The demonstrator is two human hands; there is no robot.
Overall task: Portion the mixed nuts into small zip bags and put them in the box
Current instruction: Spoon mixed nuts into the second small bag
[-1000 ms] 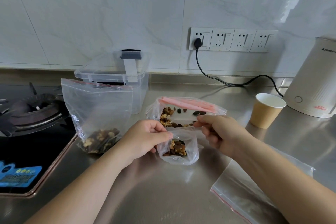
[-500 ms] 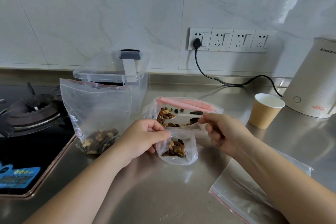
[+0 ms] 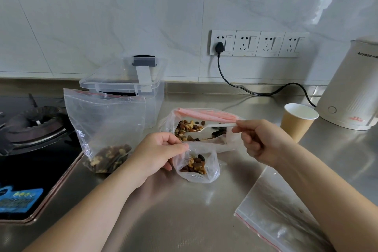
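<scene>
while the spoon (image 3: 206,128) loads up in the nut bag (image 3: 204,127) | right hand (image 3: 263,141) pinches its handle, lying left-right | left hand (image 3: 157,153) pinches small zip bag (image 3: 197,166) mouth, just below the spoon

My left hand (image 3: 157,152) pinches the rim of a small zip bag (image 3: 197,164) resting on the steel counter (image 3: 184,221), some mixed nuts already at its bottom. My right hand (image 3: 263,141) holds a white plastic spoon (image 3: 206,127) by its handle, its bowl lying inside the pink-sealed bag of nuts (image 3: 196,127) just behind, perhaps loaded. To the left a taller bag (image 3: 106,129) stands before the clear lidded box (image 3: 126,82). A paper cup (image 3: 296,120) sits right.
</scene>
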